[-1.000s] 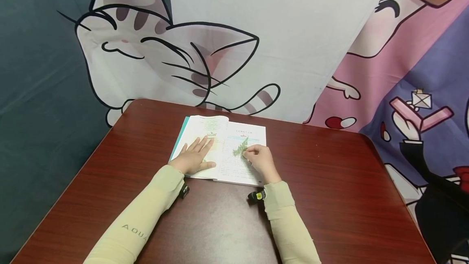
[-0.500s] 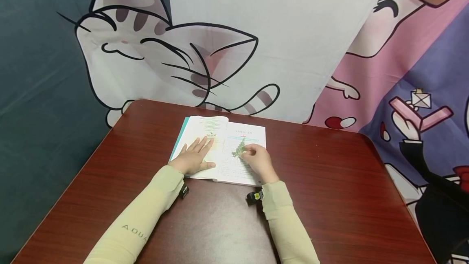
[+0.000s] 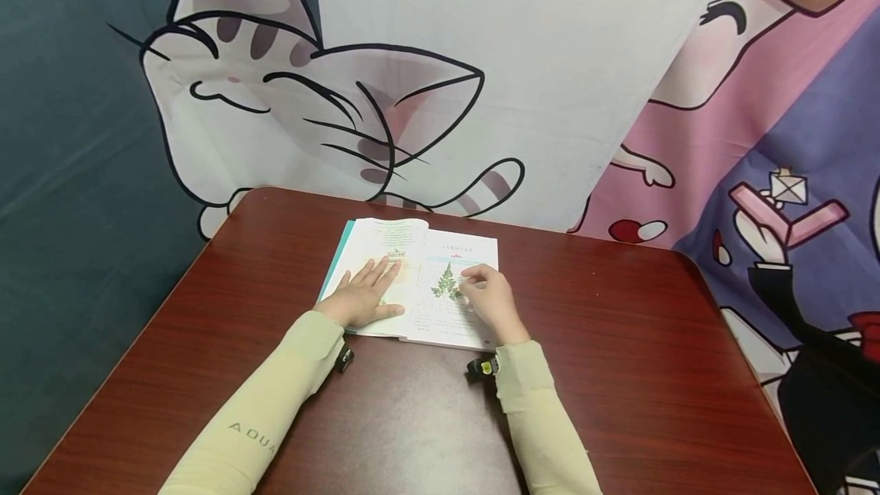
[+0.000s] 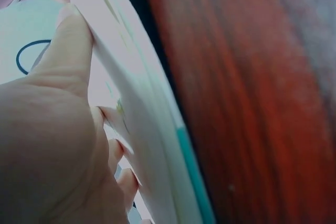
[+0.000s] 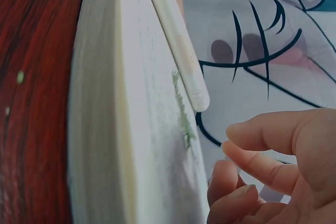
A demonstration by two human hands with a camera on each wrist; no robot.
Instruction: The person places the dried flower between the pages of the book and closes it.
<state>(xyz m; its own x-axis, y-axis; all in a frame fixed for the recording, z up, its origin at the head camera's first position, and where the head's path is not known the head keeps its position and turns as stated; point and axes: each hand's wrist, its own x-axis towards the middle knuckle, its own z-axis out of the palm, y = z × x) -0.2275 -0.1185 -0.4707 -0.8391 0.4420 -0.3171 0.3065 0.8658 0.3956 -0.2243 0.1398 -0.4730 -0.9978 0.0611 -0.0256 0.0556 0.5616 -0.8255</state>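
Note:
An open book [image 3: 440, 327] with a teal cover edge lies on the table. My left hand [image 3: 363, 298] rests flat on its left page, fingers spread and thumb toward the spine. A green, fern-like leaf [image 3: 444, 283] lies on the right page, its tip pointing away from me. Just right of the leaf, my right hand [image 3: 490, 298] hovers above the page with loosely curled fingers. In the right wrist view, thumb and index fingertips [image 5: 229, 129] are close together with nothing visible between them, apart from the leaf [image 5: 182, 113].
The reddish-brown wooden table [image 3: 639, 373] extends around the book. Behind it hangs a cartoon-printed cloth [image 3: 550, 82]. Small green bits [image 5: 20, 77] dot the wood in the right wrist view. A small black device [image 3: 481, 367] sits at my right wrist.
The leaf has turned more upright and shifted slightly left and lies flatter on the page. My right fingers have let go of it and drawn back a little rightward. My left hand stays put.

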